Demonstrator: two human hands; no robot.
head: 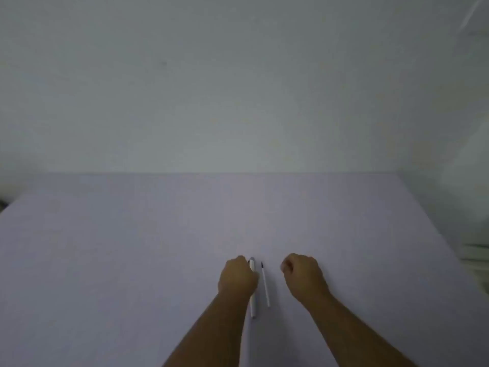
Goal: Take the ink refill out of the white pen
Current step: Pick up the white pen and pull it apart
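A pale lilac table (132, 247) meets a bare grey-white wall (211, 88). The left hand (236, 276) is curled over the white pen (253, 304); the right hand (304, 276) is loosely fisted, holding nothing. The ink refill (265, 286) lies between the 2.

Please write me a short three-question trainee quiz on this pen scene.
1. True or false: the refill lies on the table, outside the pen.
2. Which hand is at the pen? A) left hand B) right hand
3. Fill in: the refill lies ___ the two hands.

Key: 1 true; 2 A; 3 between.
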